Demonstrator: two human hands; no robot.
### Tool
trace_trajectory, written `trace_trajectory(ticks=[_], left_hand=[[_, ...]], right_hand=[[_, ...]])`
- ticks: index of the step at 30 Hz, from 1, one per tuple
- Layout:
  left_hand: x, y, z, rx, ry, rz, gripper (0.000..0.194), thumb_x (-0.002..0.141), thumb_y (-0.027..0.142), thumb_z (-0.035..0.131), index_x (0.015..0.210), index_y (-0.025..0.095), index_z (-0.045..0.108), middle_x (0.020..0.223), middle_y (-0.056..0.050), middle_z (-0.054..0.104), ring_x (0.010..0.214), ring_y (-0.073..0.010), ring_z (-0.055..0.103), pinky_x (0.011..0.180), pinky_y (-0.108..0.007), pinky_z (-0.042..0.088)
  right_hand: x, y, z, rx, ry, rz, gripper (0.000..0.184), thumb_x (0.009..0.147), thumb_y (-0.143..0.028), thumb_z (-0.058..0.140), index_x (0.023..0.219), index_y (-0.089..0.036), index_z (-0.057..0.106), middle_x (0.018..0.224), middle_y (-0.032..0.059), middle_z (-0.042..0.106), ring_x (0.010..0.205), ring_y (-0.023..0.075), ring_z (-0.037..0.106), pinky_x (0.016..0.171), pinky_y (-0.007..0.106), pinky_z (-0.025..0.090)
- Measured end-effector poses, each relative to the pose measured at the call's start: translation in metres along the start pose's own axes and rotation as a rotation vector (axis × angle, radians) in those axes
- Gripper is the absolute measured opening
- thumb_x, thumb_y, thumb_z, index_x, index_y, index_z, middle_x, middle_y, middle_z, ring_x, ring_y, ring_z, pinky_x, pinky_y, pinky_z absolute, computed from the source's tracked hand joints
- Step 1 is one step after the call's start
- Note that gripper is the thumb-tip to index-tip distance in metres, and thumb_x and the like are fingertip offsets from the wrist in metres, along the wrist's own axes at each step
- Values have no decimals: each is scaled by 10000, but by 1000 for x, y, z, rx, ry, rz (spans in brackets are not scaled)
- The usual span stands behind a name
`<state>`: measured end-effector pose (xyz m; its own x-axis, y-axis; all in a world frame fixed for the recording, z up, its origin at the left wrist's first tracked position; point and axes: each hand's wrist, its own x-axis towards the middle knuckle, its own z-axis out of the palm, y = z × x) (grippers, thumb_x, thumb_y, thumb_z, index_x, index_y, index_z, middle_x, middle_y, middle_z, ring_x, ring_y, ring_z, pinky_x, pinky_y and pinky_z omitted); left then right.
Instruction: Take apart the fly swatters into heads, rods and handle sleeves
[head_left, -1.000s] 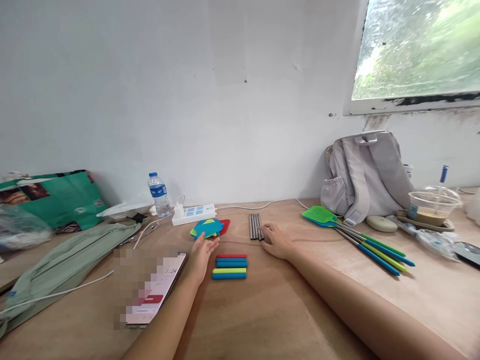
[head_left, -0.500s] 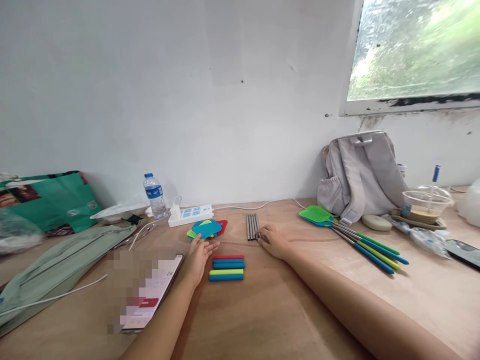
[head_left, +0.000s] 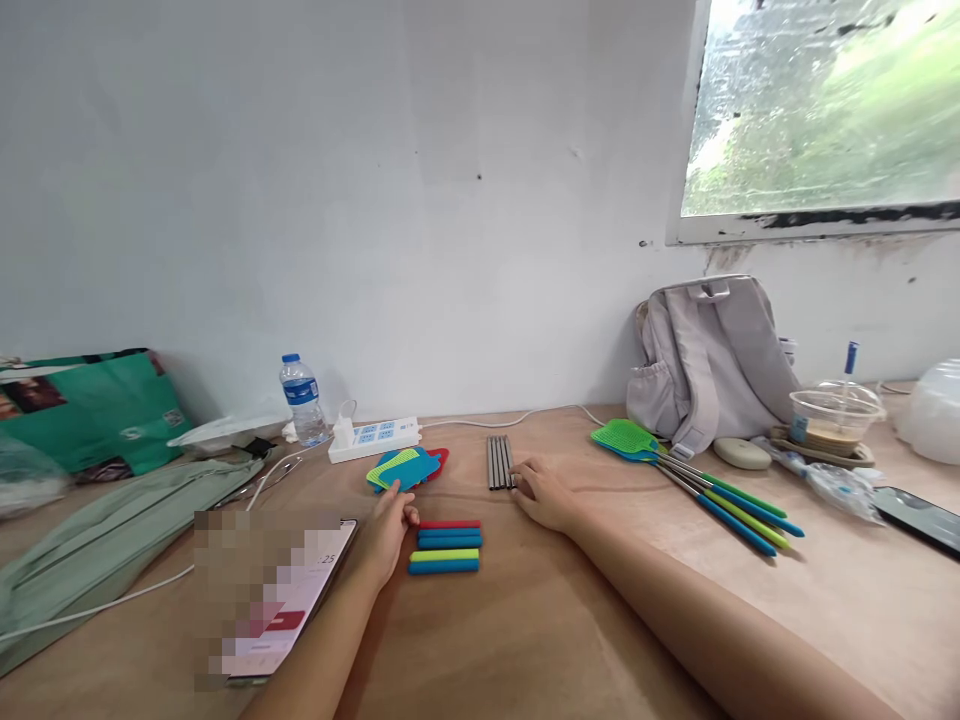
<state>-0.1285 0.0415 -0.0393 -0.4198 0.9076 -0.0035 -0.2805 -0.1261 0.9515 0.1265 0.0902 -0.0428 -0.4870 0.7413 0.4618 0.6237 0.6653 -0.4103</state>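
Observation:
My left hand (head_left: 391, 527) reaches to a loose stack of flat fly swatter heads (head_left: 409, 468), blue and yellow-green over red. Its index finger is stretched out to the stack's near edge, with the other fingers loosely bent. Several grey metal rods (head_left: 499, 463) lie side by side, pointing away from me. My right hand (head_left: 544, 494) rests at their right side, fingers slightly apart and fingertips by the near ends; no grip is visible. Between my forearms lie several coloured handle tubes (head_left: 448, 540), red, blue and yellow-green, in parallel.
Swatters with rods and handles attached (head_left: 720, 498) lie on the right, before a grey backpack (head_left: 709, 365). Further right are a drink cup (head_left: 834, 418) and a dark phone (head_left: 919, 520). Leftward are a power strip (head_left: 375, 438), a water bottle (head_left: 301, 400) and a lit tablet (head_left: 292, 610).
My left fingers, spread before, have drawn in, the index staying extended. More yellow-green shows in the swatter heads. My right hand stays beside the rods; the view has shifted slightly.

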Motion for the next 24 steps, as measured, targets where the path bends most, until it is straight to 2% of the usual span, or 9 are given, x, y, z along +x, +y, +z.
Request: trace_trajectory(ticks=[4,7,10,13,18,21,24], left_hand=[[1,-1,-1,-38,-39,2,532,694,156,557,1211,143,434,611,72,476,456,-65,467,518,-215,403],[-1,0,0,-60,-40,7,514,700,132,540,1201,174,431,786,24,537,491,-67,501,527,-233,427],[-3,2,1,-72,-39,7,468,709,111,516,1165,194,452,972,-24,534,563,-87,556,571,-269,464],[-4,3,1,-72,-38,6,435,710,108,513,1131,204,463,1031,-36,511,600,-93,573,604,-283,478],[-5,4,0,-45,-50,22,341,678,138,540,1013,196,515,882,-1,530,572,-89,556,582,-263,461],[-5,6,0,-8,-74,42,271,639,195,579,906,174,540,753,27,535,518,-84,515,539,-247,429],[-6,7,0,48,-94,70,244,596,244,602,818,162,543,633,55,517,480,-79,473,513,-229,387]], right_hand=[[-11,-2,-12,-34,25,-21,341,766,-187,530,1105,-220,541,1035,85,543,932,204,525,833,338,424],[-27,1,-25,-107,47,-18,344,758,-164,507,1096,-219,542,1041,85,546,957,218,512,854,369,408],[-50,9,-39,-177,49,9,343,738,-121,470,1060,-209,553,1013,84,563,954,223,513,847,380,403],[-74,22,-57,-229,85,28,298,731,-130,458,999,-205,562,987,80,585,947,226,523,842,384,403],[-103,61,-100,-355,234,148,214,743,-206,452,917,-205,576,930,76,636,899,238,561,808,379,416],[-112,92,-128,-470,307,336,201,744,-226,431,852,-207,600,835,75,668,817,242,593,740,356,429],[-122,121,-145,-570,286,537,200,718,-234,451,825,-219,620,812,66,683,787,246,614,675,331,426]])
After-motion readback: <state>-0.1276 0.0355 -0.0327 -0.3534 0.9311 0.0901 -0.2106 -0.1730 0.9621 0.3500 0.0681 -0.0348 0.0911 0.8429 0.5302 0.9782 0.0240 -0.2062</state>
